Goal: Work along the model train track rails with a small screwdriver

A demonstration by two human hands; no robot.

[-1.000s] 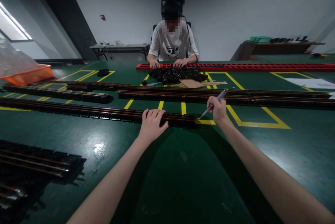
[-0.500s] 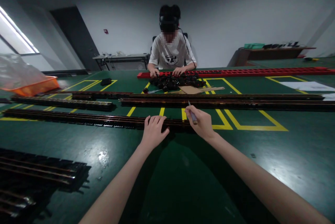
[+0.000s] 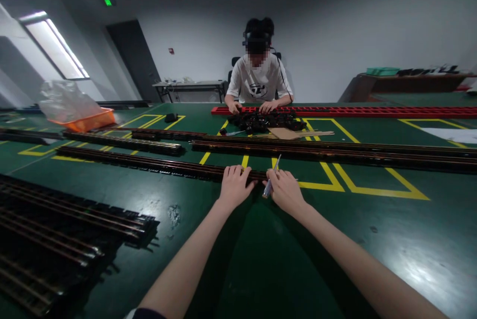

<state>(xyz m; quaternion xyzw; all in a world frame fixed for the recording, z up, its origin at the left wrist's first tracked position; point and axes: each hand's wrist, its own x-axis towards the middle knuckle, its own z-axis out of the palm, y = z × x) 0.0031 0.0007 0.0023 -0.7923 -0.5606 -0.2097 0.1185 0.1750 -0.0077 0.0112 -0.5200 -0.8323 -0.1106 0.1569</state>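
Note:
A long dark rail strip [image 3: 149,162] lies across the green table [image 3: 261,239], its right end just in front of me. My left hand [image 3: 234,187] rests on that end with fingers curled over it. My right hand [image 3: 285,190] sits right beside it, closed around a thin silvery pen-like tool [image 3: 272,176] that points up and away. Both hands touch the strip's end.
Two more long rails [image 3: 335,152] run behind it. A stack of rails [image 3: 67,229] lies at my near left. A person in a white shirt [image 3: 260,80] sits opposite, hands on black parts [image 3: 266,120] by a red strip [image 3: 354,110]. An orange tray [image 3: 84,121] stands far left.
My right hand has come left from past the rail's end onto it, turning the tool upright. The left hand stays on the rail. The view has shifted left.

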